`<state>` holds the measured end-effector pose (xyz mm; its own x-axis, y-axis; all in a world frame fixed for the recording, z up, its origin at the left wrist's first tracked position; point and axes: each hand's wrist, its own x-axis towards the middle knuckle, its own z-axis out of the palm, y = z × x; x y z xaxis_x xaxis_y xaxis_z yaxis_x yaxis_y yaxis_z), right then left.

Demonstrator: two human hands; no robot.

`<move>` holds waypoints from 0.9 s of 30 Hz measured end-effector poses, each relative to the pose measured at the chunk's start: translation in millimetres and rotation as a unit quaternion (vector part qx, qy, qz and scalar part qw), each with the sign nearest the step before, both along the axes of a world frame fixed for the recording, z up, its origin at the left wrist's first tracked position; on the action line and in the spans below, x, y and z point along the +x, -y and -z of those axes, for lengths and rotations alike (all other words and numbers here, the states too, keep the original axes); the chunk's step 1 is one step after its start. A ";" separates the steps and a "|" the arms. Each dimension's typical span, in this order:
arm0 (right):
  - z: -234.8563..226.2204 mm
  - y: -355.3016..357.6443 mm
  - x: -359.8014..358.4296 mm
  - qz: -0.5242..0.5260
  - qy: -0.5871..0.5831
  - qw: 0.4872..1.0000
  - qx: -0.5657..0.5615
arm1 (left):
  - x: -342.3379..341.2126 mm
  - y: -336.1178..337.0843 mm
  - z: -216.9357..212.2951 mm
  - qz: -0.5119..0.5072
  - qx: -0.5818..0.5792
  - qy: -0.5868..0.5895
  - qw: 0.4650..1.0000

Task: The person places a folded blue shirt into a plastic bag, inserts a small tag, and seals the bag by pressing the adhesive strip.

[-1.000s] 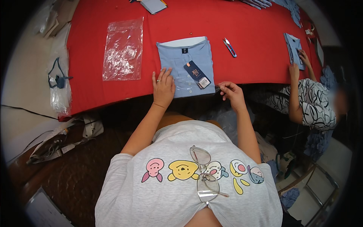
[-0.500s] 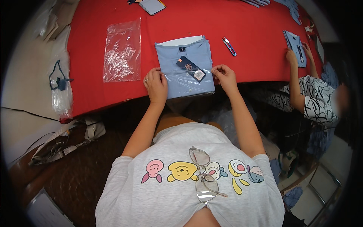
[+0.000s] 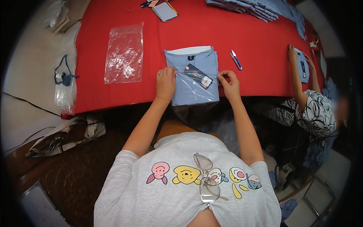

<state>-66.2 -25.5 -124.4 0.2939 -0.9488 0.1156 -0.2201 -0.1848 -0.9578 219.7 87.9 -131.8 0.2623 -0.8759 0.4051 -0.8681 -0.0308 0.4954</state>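
Note:
A folded light blue shirt lies at the table's near edge, with white backing showing at its collar end. Its lower part is inside a clear plastic bag, whose mouth crosses the shirt front. A dark hang tag rests slanted on the buttons, partly under the film. At the shirt's left side my left hand is closed on the bag's edge, knuckles up. My right hand pinches the opposite edge between thumb and fingers.
Red cloth covers the table. An empty clear bag lies left, thread snips right. A notepad and stacked blue shirts are farther back. At the far right, another person's hands hold a blue shirt.
Both hands have drawn the bag's mouth a little farther up the shirt, over more of the tag. The view has shifted. The other person's shirt has changed position.

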 end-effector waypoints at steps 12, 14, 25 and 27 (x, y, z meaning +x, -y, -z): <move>-19.1 11.3 -0.6 -0.013 -0.004 0.997 0.075 | 6.5 33.9 -18.3 0.045 -0.008 -0.038 0.998; -17.2 15.1 -1.0 -0.023 0.010 0.996 0.082 | -4.2 52.0 -27.3 0.044 -0.032 -0.011 0.998; -0.9 34.2 10.5 0.004 -0.002 1.000 -0.001 | -49.8 101.3 -4.0 0.177 0.096 -0.135 0.970; 0.8 36.0 12.3 0.017 0.010 0.999 0.034 | -48.0 100.9 -5.1 0.188 0.106 -0.183 0.959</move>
